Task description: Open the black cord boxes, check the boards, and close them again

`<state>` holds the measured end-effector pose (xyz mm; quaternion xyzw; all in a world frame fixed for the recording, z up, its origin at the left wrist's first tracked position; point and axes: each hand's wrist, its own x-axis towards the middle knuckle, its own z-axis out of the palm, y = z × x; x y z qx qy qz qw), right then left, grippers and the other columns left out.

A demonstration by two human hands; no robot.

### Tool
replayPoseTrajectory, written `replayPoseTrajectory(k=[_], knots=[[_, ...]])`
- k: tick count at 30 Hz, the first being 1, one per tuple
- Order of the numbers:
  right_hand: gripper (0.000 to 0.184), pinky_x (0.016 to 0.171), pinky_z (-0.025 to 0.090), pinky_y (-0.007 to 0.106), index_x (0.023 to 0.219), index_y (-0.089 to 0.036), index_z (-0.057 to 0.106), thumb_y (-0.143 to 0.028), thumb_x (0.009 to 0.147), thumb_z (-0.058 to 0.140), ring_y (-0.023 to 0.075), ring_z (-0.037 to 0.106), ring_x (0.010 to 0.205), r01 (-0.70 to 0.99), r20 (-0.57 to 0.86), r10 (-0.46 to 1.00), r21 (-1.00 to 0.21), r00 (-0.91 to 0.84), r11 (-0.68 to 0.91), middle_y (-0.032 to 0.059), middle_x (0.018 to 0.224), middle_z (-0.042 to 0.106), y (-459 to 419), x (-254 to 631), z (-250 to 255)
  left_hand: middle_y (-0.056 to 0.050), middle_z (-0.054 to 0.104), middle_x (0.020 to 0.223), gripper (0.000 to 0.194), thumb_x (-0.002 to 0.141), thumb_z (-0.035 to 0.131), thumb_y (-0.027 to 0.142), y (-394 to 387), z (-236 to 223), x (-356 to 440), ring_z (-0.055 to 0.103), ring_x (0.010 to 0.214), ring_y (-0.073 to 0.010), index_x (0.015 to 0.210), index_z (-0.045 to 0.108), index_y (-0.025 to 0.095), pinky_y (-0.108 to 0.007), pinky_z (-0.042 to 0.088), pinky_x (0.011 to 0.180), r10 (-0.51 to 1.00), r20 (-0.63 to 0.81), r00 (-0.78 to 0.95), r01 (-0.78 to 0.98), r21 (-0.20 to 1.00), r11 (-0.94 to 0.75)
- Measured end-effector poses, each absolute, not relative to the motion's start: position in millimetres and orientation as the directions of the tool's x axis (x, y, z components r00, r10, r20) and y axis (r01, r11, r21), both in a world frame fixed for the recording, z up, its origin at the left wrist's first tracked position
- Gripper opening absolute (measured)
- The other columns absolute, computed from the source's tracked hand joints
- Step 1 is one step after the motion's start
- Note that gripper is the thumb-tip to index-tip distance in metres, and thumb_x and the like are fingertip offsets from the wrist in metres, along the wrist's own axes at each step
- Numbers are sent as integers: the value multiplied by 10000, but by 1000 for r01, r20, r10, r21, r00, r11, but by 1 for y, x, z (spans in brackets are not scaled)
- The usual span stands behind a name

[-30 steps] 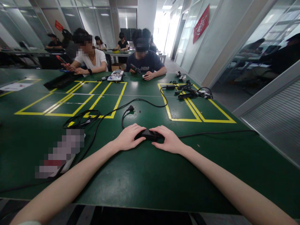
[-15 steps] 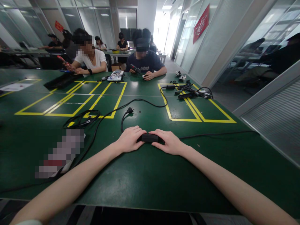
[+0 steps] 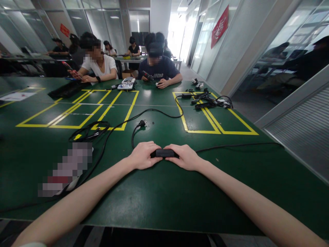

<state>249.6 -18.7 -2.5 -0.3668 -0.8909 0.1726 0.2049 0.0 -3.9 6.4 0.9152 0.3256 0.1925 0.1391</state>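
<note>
A black power adapter brick (image 3: 164, 153) lies on the green table (image 3: 159, 192) between my two hands. My left hand (image 3: 142, 156) grips its left end with curled fingers. Its right end is held by my right hand (image 3: 185, 157), fingers closed over it. A thin black cable (image 3: 239, 145) runs from the brick to the right across the table. Another cable with a plug (image 3: 142, 123) curls just beyond my left hand.
Yellow tape rectangles (image 3: 213, 120) mark the table. A pile of black adapters and cords (image 3: 208, 99) lies far right. A coiled cable (image 3: 88, 132) and a blurred object (image 3: 65, 169) sit at left. Two people (image 3: 156, 68) sit across the table, handling small things.
Both hands have drawn the adapter slightly toward me and tightened round its ends; the brick now shows edge-on. The plug cable has shifted a little with it.
</note>
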Motion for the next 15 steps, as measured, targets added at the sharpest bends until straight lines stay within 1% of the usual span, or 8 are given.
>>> replayPoseTrajectory(k=[6,10,12,15], knots=[[347,807,545,352,1256,-204,635,-434,996,610,256,740,939,609,233,716,-394,-658,688,101,1107,762,-20,248,-3,-46,748,926,218,897,715,365,-4,7,-1,694,869,-231,1031,716,194,-325,510,773,649,255,716,540,386,-748],[324,783,530,321,1251,-229,634,-444,1016,583,232,733,911,602,236,708,-390,-666,697,80,1092,757,-21,249,-2,-39,750,921,223,899,698,382,-4,8,-1,686,854,-219,1038,725,209,-323,514,777,654,265,708,537,399,-743],[310,761,521,315,1241,-229,636,-439,1022,574,228,730,888,605,228,708,-388,-668,696,75,1080,757,-21,249,-1,-46,749,899,228,912,675,389,-4,8,-1,680,841,-221,1032,727,201,-325,512,766,632,285,720,519,384,-764],[316,741,514,320,1232,-215,635,-444,1031,555,235,729,877,609,225,703,-370,-675,702,85,1075,757,-21,249,-1,-69,747,901,312,939,637,450,-5,9,-1,676,842,-232,1082,722,186,-332,509,754,598,318,736,500,340,-796]])
